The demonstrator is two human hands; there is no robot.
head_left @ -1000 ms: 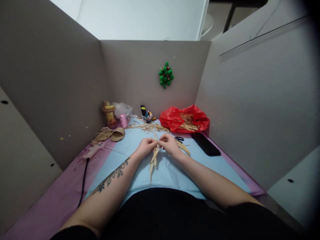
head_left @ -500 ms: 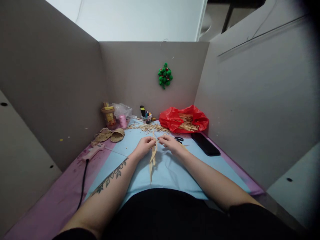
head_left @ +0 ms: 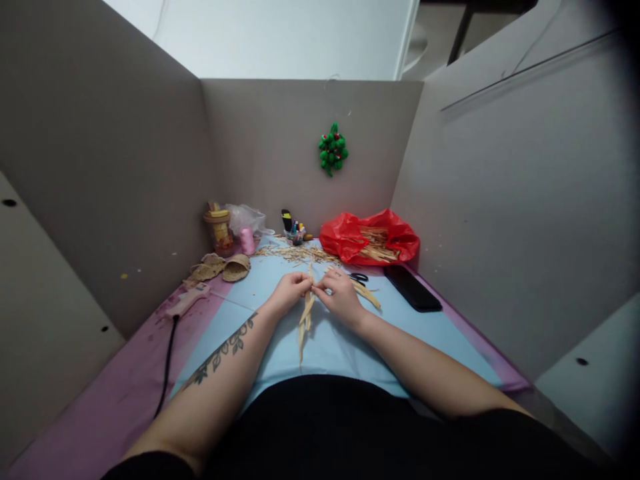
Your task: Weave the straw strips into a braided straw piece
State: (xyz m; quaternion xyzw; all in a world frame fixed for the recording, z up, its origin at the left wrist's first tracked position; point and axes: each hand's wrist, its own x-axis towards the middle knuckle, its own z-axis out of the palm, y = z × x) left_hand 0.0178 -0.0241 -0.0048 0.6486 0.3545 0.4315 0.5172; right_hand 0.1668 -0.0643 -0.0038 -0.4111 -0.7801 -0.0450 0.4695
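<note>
My left hand point(head_left: 293, 288) is closed in a pinch around pale, flat straw strips point(head_left: 305, 327). Their crossed tails hang down towards me, and a short end pokes up above the fingers. Close against it, my right hand point(head_left: 341, 298) pinches at the same strips, its fingertips almost meeting those of the left. The exact spot between the fingertips is too small to make out. Beside my right hand lie more yellowish strips point(head_left: 368, 294) and black-handled scissors point(head_left: 359, 277), partly hidden by the hand.
A red bag point(head_left: 340, 240) of straw and a black phone-like slab point(head_left: 413, 289) lie to the right. Straw scraps point(head_left: 300, 255) and a pen cup point(head_left: 295, 235) are at the back. Leftward are a pink thread spool point(head_left: 247, 241), woven pieces point(head_left: 235, 268) and a corded glue gun point(head_left: 187, 301).
My right hand has moved slightly left, its fingertips coming up to the strips at my left hand. The yellowish strips beside it show more. The left hand stays in place.
</note>
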